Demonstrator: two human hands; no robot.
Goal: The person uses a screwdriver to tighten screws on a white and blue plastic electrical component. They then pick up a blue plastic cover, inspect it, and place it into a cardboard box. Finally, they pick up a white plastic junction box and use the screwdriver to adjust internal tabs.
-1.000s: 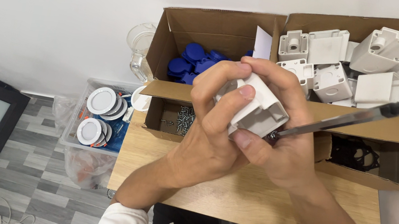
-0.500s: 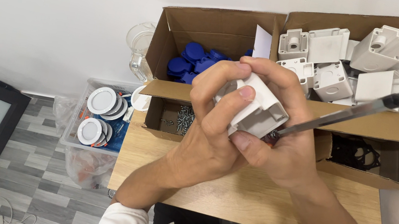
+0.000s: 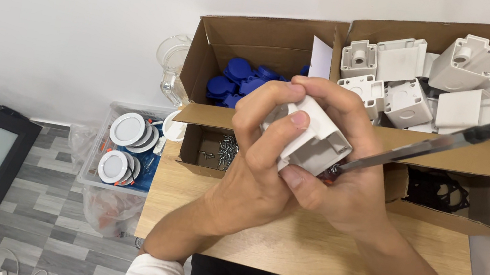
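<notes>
Both hands hold one white plastic box point(image 3: 312, 139) above the tabletop's point(image 3: 318, 258) far edge. The left hand point(image 3: 261, 160) clenches around it; the right hand point(image 3: 343, 188) grips a screwdriver point(image 3: 431, 147) too. Probably a screw is being driven; next needs steady turning.

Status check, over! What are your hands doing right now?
Left hand and right hand both gripping the white plastic box. Right also holds the screwdriver. Nothing blocking, over.

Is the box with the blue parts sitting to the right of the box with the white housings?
No, the blue parts lie in the box left of the white housings.
</notes>
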